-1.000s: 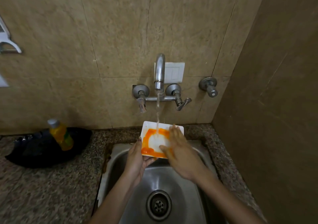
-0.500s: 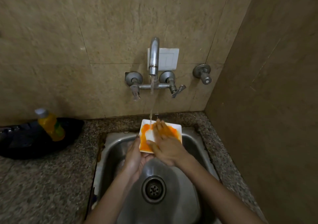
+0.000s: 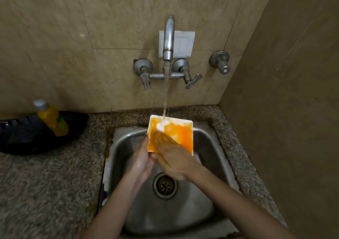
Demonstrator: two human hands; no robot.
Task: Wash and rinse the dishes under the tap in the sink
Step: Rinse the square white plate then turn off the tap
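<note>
Dishwashing: square white orange-smeared plate at back edge of steel sink | left hand grips its left edge | right hand presses flat-fingered | best: sweep residue under tap stream

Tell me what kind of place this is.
Probably a small home kitchen corner: a steel sink set in a speckled stone counter, a wall tap running onto a stained square plate, and a yellow bottle nearby.

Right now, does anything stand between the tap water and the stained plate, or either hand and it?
Nothing visible. The stream falls unobstructed onto the upper edge of the square plate; the left hand grips its left side, the right hand lies flat on the orange residue.
</note>
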